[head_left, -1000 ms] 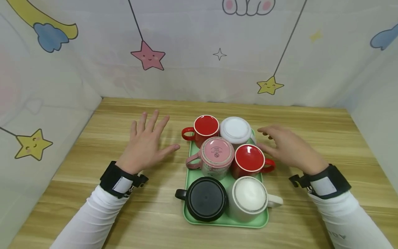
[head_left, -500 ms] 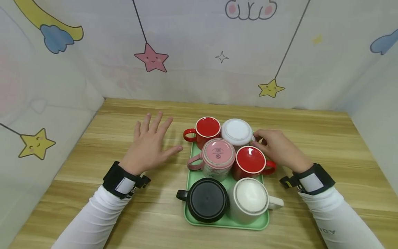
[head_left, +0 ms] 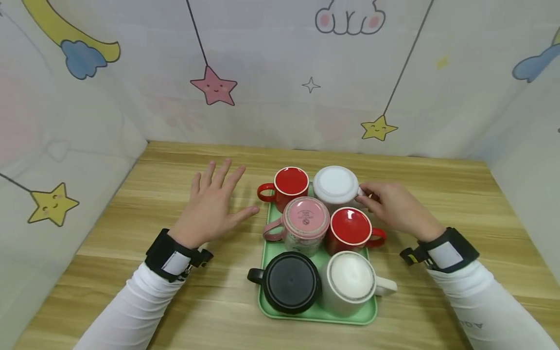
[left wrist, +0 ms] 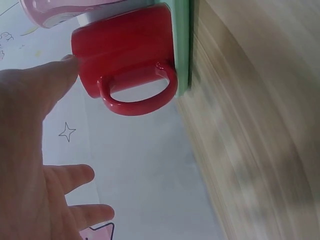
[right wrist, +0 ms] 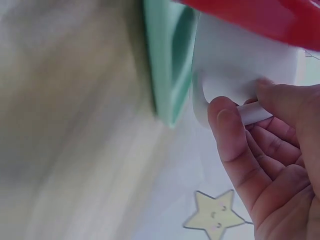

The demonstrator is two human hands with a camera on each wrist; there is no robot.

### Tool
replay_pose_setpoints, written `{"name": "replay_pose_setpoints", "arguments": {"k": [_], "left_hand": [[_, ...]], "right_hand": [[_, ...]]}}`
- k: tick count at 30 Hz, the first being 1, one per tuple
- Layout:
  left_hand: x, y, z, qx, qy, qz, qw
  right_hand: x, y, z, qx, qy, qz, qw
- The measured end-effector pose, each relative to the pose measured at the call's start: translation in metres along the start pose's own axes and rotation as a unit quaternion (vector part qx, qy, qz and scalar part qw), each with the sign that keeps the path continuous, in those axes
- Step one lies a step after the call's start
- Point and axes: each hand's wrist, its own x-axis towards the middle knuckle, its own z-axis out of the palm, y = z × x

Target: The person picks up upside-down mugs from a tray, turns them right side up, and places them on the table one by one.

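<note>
My right hand [head_left: 400, 206] pinches the handle of an upside-down white mug [head_left: 336, 184] at the back right of the green tray [head_left: 315, 318]. The right wrist view shows thumb and fingers around that handle [right wrist: 255, 113]. My left hand [head_left: 209, 204] is off to the left of the tray, palm down with fingers spread, holding nothing. Nearest to it is a red mug [head_left: 290, 187], its handle pointing left. Other upturned mugs share the tray: a pink one [head_left: 306, 218], a second red one [head_left: 351, 226], a black one [head_left: 291, 283] and a cream one [head_left: 352, 276].
Wooden tabletop [head_left: 131, 233] surrounds the tray on all sides. Behind it hangs a pale curtain [head_left: 271, 116] printed with stars and clouds. The mugs stand close together, several handles sticking out past the tray's sides.
My right hand has come in from the right, and its fingers have taken hold of the white mug's handle. That mug has shifted slightly right and back from its neighbours. My left hand stays spread.
</note>
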Motion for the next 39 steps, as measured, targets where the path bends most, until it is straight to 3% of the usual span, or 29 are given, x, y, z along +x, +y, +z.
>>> {"name": "replay_pose_setpoints", "arguments": {"k": [5, 9, 16, 21, 25, 30, 35, 39], "left_hand": [[0.002, 0.003, -0.005, -0.013, 0.024, 0.012, 0.9996], [0.004, 0.008, -0.009, -0.048, 0.07, 0.038, 0.9956], [0.015, 0.028, -0.019, -0.155, 0.15, 0.081, 0.973], [0.023, 0.046, -0.024, -0.253, 0.167, 0.08, 0.9495], [0.029, 0.061, -0.026, -0.337, 0.151, 0.061, 0.9271], [0.036, 0.083, -0.029, -0.447, 0.11, 0.043, 0.8869], [0.041, 0.105, -0.03, -0.521, 0.065, 0.038, 0.8503], [0.044, 0.118, -0.029, -0.544, 0.054, 0.047, 0.836]], "right_hand": [[0.004, -0.004, -0.018, 0.0, 0.03, -0.016, 0.9994], [0.008, -0.008, -0.031, 0.025, 0.052, -0.022, 0.9981], [0.014, -0.018, -0.041, 0.069, 0.095, -0.027, 0.9928], [0.019, -0.029, -0.043, 0.146, 0.12, -0.03, 0.9814], [0.023, -0.04, -0.043, 0.219, 0.134, -0.019, 0.9663], [0.024, -0.052, -0.041, 0.32, 0.137, -0.003, 0.9375], [0.023, -0.065, -0.036, 0.39, 0.121, -0.014, 0.9128], [0.024, -0.075, -0.031, 0.441, 0.106, -0.037, 0.8904]]}}
